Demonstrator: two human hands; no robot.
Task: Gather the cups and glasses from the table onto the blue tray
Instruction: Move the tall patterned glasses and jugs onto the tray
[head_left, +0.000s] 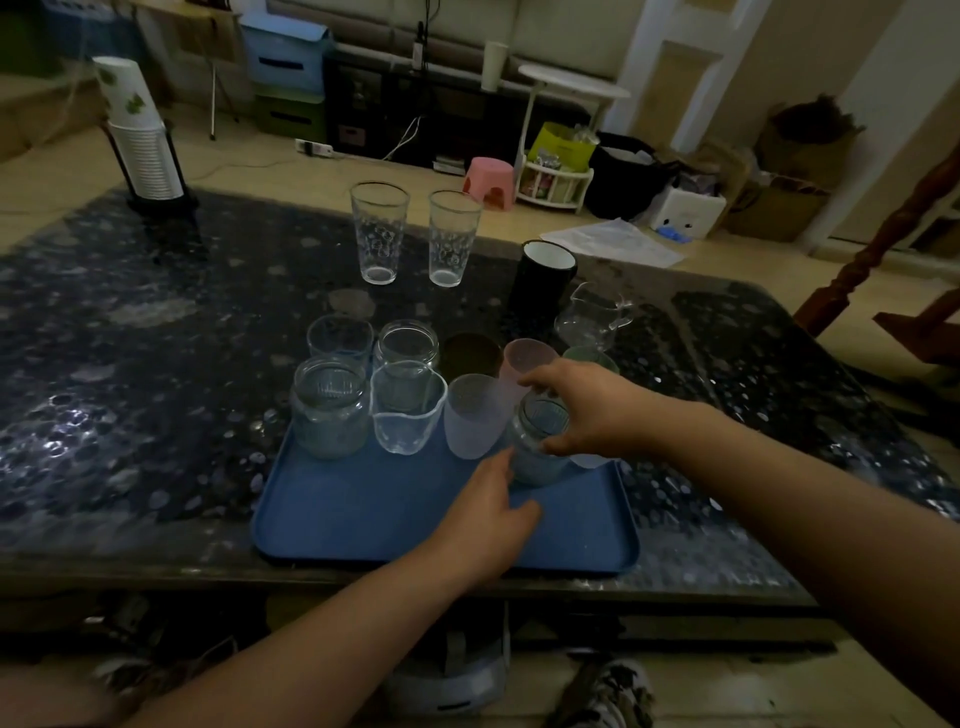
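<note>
Two hands (587, 410) (one jar (537, 441)) — tray (363, 509).

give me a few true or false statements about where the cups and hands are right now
1. The right hand grips a glass jar by its rim. True.
2. The two tall patterned glasses already stand on the blue tray. False: they stand on the table, beyond the tray.
3. The left hand holds a pink cup. False: it holds nothing, its fingers reaching toward the foot of the jar.
4. The black mug is off the tray. True.
5. The stack of paper cups stands at the table's far left corner. True.
6. The tray's near half is full of cups. False: the cups crowd its far half.
</note>
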